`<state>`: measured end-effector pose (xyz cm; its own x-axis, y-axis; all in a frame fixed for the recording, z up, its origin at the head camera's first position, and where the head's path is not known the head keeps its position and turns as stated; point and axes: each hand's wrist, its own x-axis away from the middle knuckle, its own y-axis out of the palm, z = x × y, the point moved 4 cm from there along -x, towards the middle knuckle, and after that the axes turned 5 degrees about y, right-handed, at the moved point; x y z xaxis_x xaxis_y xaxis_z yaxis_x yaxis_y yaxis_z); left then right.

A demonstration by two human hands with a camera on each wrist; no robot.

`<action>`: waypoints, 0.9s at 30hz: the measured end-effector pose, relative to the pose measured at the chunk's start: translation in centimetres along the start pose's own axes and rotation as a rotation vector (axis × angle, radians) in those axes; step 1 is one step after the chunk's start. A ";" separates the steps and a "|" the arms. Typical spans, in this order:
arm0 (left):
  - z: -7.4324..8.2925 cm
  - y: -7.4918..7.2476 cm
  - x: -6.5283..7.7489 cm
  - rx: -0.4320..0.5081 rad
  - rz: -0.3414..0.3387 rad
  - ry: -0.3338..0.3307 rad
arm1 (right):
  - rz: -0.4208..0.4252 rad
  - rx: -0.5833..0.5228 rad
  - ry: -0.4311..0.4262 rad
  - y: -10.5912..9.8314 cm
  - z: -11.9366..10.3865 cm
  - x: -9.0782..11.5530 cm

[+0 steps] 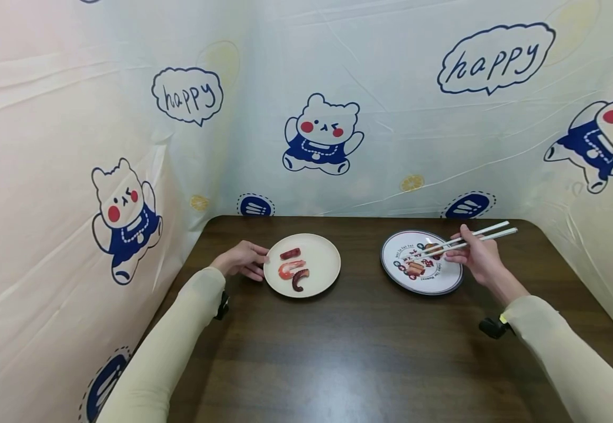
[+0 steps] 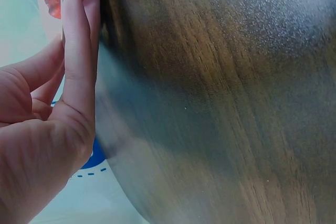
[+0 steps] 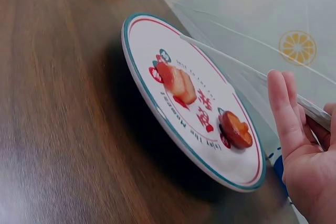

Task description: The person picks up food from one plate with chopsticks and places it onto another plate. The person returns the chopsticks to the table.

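Note:
My left hand (image 1: 241, 258) pinches the left rim of a cream plate (image 1: 321, 252). On that plate lie a short reddish sausage-like piece (image 1: 290, 253), an orange shrimp (image 1: 291, 269) and a dark curled tentacle-like piece (image 1: 299, 279). In my right hand (image 1: 479, 257) is a pair of white chopsticks (image 1: 501, 234), slanting left over a white plate (image 1: 391, 258) with a dark rim and printed red characters. This plate holds a layered, meat-like chunk (image 3: 178, 84) and a glossy brown-orange piece (image 3: 236, 129). The chopstick tips are over the plate.
Both plates stand on a dark wooden table (image 1: 317, 341), near its far edge. A pale cloth (image 1: 253, 117) printed with bears and "happy" bubbles hangs behind and at the sides. Bare wood lies between the plates and in front of them.

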<state>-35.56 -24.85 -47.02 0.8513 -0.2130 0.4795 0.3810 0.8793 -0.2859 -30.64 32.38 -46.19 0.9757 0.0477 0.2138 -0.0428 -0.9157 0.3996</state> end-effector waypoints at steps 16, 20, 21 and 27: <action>-0.2 -0.2 -0.1 0.010 0.001 -0.003 | -0.021 0.046 -0.039 -1.7 -0.4 0.6; -0.2 -0.1 -0.1 0.008 0.000 -0.003 | -0.029 0.028 -0.042 -2.3 -0.3 0.7; -0.2 -0.1 0.0 0.008 0.000 -0.004 | -0.032 0.028 -0.042 -2.5 -0.3 0.7; 0.0 -0.1 0.0 0.002 0.003 -0.016 | -0.049 0.013 -0.048 -3.1 -0.5 0.9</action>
<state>-35.61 -24.97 -46.99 0.8463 -0.2037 0.4922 0.3780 0.8807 -0.2855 -29.71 35.42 -46.82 0.9857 0.0739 0.1513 0.0079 -0.9179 0.3967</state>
